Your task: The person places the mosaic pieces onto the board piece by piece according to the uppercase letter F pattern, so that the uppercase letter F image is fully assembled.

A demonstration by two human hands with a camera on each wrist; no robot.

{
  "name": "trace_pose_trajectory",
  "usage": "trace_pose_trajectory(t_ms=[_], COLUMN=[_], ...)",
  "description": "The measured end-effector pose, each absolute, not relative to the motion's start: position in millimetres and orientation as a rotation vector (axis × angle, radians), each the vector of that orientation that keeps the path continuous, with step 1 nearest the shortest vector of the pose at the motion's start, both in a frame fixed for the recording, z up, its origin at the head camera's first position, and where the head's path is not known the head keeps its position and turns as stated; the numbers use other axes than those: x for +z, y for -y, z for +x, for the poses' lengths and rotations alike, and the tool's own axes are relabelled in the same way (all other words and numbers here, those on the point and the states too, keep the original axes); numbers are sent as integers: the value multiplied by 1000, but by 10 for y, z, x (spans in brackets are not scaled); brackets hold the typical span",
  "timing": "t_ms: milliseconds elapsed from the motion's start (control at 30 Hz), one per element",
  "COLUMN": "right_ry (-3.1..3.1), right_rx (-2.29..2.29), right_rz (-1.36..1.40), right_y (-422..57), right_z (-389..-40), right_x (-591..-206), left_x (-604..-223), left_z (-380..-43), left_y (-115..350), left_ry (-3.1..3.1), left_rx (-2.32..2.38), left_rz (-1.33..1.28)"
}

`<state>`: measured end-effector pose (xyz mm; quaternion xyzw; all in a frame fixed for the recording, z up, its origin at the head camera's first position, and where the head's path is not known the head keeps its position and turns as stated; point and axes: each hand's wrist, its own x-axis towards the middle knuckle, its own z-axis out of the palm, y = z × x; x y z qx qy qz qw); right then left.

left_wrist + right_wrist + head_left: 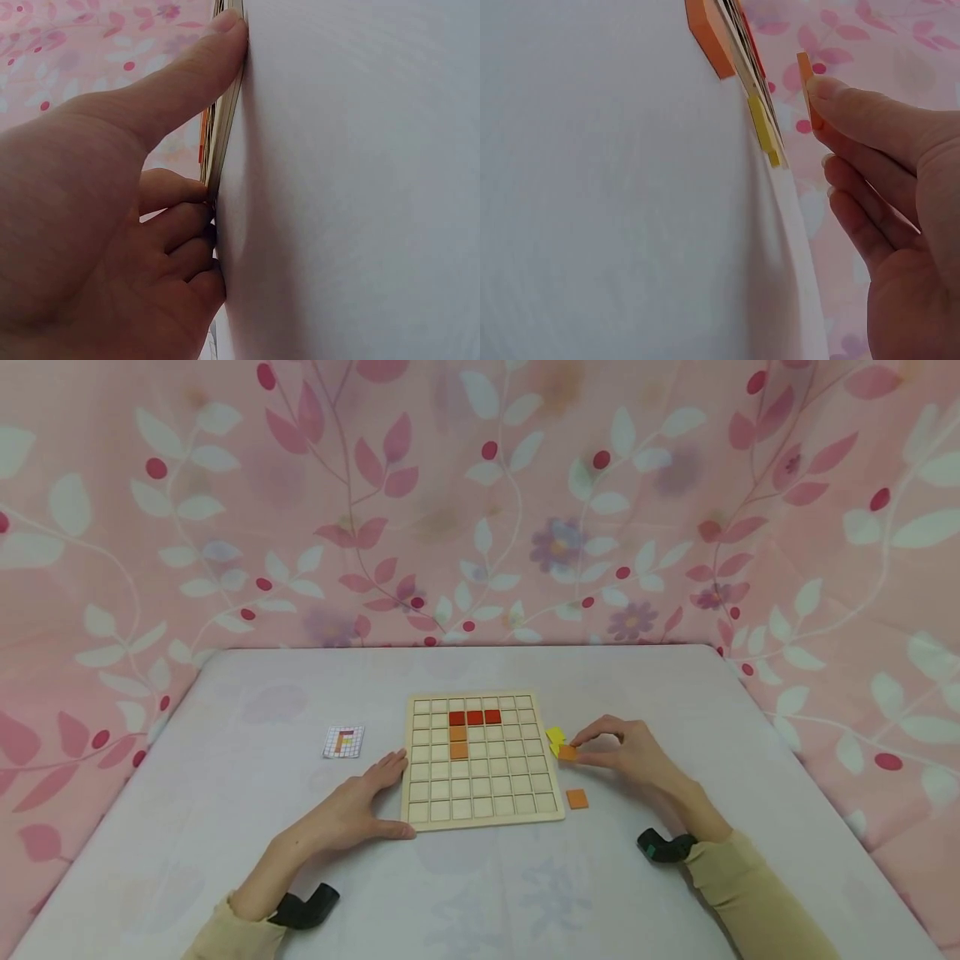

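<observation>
Orange tile (567,752) pinched by the right hand (637,758), just right of the board (495,787).
Thumb and forefinger grasp the tile clear of the table (480,902). The board carries three red squares (475,717) in a row, two orange squares (458,751) below the leftmost. The left hand (341,814), fingers unclenched, touches the board's left edge, thumb at the near corner. Yellow pieces (555,734) and a loose orange piece (577,799) lie beside the right edge; a patterned card (335,743) lies left. Floral cloth (465,510) hangs behind.
</observation>
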<state>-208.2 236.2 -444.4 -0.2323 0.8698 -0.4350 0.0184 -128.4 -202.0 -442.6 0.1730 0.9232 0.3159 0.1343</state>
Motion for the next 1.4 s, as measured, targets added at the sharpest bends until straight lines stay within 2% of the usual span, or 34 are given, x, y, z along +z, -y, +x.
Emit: trace_pose_trajectory(t_ms=[733, 1400], right_ry=[-2608, -2645], right_rx=[-1431, -1375], right_rz=[-872, -841], right_y=[-1241, -939], right_z=[-2078, -2057], right_x=[-4387, -4392], left_x=[-4421, -4427], left_z=[-1278, -1288], left_y=[2013, 2016], left_ry=[-2677, -2680], left_rx=[911, 901], left_rz=[496, 477])
